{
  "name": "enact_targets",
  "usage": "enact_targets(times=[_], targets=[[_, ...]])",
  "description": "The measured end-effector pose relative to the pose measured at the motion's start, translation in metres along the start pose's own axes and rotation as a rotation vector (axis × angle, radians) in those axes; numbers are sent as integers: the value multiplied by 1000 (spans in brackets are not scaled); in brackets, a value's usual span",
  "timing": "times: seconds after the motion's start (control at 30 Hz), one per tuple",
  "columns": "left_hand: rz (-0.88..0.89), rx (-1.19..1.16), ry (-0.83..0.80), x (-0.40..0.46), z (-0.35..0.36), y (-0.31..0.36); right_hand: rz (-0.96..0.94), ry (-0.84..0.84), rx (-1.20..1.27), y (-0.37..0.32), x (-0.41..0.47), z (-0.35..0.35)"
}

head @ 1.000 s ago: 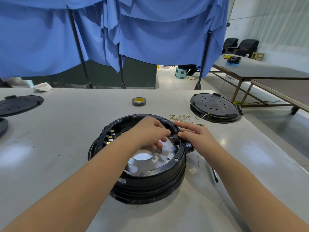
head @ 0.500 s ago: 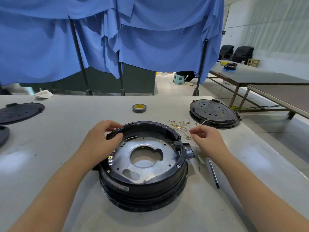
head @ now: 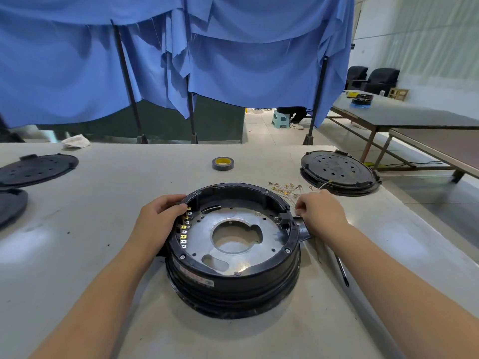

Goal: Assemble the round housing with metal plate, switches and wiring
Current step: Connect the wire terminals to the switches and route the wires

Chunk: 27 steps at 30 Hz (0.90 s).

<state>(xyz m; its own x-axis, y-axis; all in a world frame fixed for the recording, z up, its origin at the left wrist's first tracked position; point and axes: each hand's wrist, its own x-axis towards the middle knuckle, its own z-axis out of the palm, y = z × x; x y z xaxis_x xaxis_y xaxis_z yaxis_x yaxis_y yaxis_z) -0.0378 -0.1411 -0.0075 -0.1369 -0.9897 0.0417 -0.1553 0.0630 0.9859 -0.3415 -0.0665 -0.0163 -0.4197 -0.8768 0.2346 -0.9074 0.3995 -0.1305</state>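
Round black plastic housing (head: 233, 255) with silver metal plate (head: 233, 237) seated inside, centre frame, is steadied by the left hand (head: 158, 216) clamped on its left rim, likely against rotation — right hand (head: 321, 211) curled over thin brass-tipped wires (head: 285, 189), pinch unconfirmed.

Tape roll (head: 223, 163) mid-table; blue curtain (head: 233, 60) behind; possibly rag (head: 76, 141) far left.

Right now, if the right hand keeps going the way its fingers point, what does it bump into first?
Probably the round housing: the right hand points leftward at its rim beside the small black switch. Depth is unclear.
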Motion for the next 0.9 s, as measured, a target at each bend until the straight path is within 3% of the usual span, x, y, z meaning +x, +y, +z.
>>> enact_targets(times=[0.17, 0.4, 0.57, 0.9], targets=[[1, -1, -2, 0, 0, -1, 14, 47, 20, -4, 3, -6], [2, -6, -14, 1, 1, -2, 4, 22, -156, -4, 11, 5], [5, -2, -20, 1, 0, -3, -25, 109, -170, -6, 11, 7], [9, 3, -17, 0, 0, -2, 0, 280, 160, -4, 1, -17]])
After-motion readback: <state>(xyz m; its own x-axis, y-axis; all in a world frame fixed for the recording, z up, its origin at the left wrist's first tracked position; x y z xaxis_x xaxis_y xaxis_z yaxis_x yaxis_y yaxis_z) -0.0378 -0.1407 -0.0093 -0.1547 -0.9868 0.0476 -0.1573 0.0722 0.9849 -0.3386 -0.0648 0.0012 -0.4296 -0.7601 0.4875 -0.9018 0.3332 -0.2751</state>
